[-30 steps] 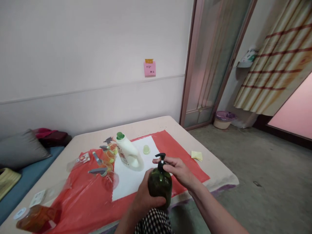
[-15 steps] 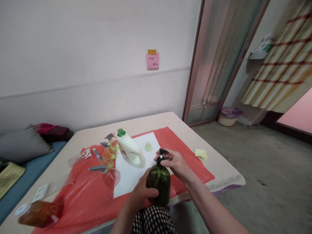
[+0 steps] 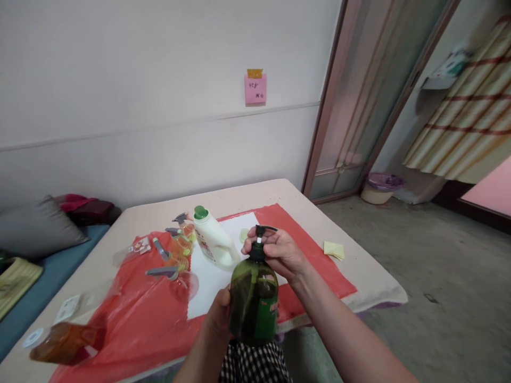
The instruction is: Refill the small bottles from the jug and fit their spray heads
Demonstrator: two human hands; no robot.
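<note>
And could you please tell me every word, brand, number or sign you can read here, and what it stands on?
"45", then an unclear character: pink sticky note; its lower line is too blurred.
Green pump bottle: lettering too blurred to read.
White handled jug: print too blurred.
Printed card: too small.
White label at left: too small.

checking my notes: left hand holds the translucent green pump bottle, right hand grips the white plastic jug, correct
Not the white jug: the head view shows the right hand on the black pump top of the green bottle. The rest stands.
</note>
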